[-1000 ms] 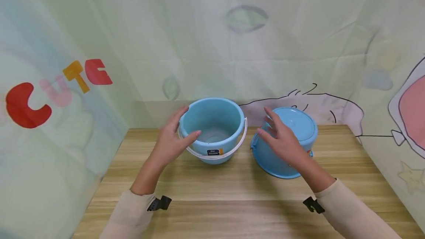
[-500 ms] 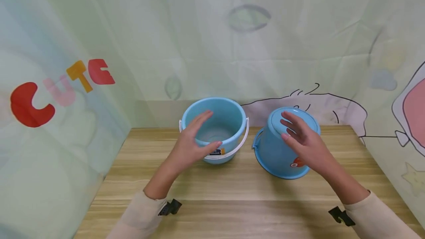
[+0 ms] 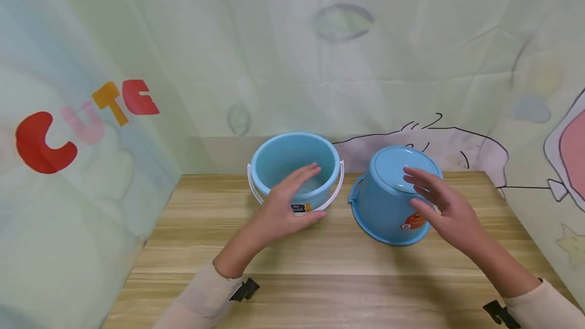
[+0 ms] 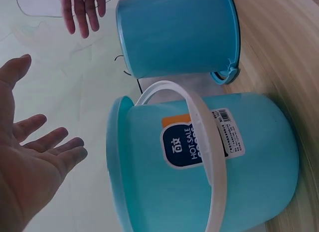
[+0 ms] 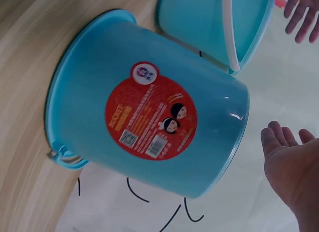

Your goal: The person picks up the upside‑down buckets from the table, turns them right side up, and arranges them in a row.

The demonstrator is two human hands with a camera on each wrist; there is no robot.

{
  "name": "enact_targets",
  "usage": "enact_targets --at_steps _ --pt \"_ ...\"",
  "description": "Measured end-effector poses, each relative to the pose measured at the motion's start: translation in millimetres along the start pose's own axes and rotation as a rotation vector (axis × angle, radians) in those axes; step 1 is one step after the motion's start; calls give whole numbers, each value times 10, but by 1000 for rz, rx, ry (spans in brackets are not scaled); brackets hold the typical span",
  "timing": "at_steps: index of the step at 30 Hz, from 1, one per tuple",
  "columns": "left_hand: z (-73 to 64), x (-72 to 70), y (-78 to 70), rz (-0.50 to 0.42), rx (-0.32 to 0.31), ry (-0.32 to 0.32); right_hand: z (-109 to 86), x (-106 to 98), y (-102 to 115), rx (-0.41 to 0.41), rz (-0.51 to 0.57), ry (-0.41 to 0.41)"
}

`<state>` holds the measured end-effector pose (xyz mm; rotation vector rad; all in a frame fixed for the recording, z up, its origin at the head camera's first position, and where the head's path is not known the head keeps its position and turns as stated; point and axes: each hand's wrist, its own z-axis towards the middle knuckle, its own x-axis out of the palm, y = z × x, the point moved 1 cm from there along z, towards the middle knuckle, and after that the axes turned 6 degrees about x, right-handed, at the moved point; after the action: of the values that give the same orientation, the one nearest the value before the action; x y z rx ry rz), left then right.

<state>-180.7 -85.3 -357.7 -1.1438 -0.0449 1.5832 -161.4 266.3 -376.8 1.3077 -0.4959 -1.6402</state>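
An upright light-blue bucket (image 3: 292, 156) with a white handle (image 3: 338, 187) stands at the back of the table, its mouth facing up. To its right, a darker blue bucket (image 3: 381, 207) sits upside down, base on top, with a round red sticker (image 5: 149, 117) on its side. My left hand (image 3: 285, 212) hovers in front of the upright bucket, thumb and fingers spread, and in the left wrist view it is apart from the rim. My right hand (image 3: 450, 217) is held beside the upturned bucket with fingers extended. Neither hand holds anything.
The wooden table (image 3: 320, 288) reaches back to a printed cloth curtain (image 3: 274, 65) with cartoon drawings and coloured letters. A gap of bare wood separates the two buckets. Cloth also hangs along the left and right sides.
Both hands have moved to the right and a little nearer. My left hand has passed from the upright bucket's left side to its front. The buckets stay in place.
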Motion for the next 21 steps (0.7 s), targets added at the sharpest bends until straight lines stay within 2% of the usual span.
enact_targets --at_steps 5,8,15,21 --pt "17 110 -3 26 95 24 -102 -92 -60 -62 -64 -19" --pt "16 173 -3 31 130 52 -159 -129 -106 -81 -95 -31" --pt "8 325 -49 54 162 147 -320 -227 -236 -150 -150 -72" --pt "37 494 -48 61 185 223 -433 -286 -358 -163 -214 -107"
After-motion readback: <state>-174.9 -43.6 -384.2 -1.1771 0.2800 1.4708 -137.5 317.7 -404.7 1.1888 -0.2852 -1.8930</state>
